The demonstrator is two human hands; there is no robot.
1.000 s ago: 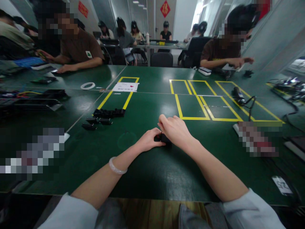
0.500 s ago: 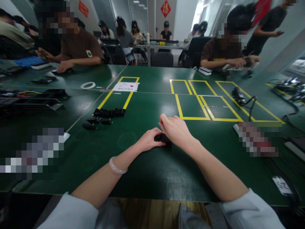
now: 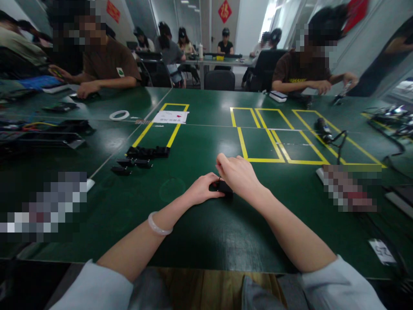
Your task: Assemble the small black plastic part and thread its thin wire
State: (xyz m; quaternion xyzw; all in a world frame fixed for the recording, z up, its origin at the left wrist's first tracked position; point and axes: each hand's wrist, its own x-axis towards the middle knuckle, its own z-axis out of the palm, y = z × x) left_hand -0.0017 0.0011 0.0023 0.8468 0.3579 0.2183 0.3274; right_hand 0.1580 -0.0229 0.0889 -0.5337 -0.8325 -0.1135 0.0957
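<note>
Seated worker at a green table (image 3: 200,232), both hands meeting over one small black part (image 3: 222,187). The left hand (image 3: 201,189) pinches the part's near-left end against the tabletop, fingers curled onto it; the right hand (image 3: 238,176) arches over the part from the far right, fingertips closed down on its top, so most of the part is hidden. The step in hand appears to be a fitting or pressing operation on the part, held steady by one hand and worked by the other. A further move would call for a firm two-point hold and fine fingertip pressure, since the part is small and lies flat on a smooth surface. The part sits between the two hands, touching both, near the table's front edge. To the left, well apart, lies a cluster of similar black parts (image 3: 142,156); yellow tape outlines (image 3: 258,144) lie just beyond.
</note>
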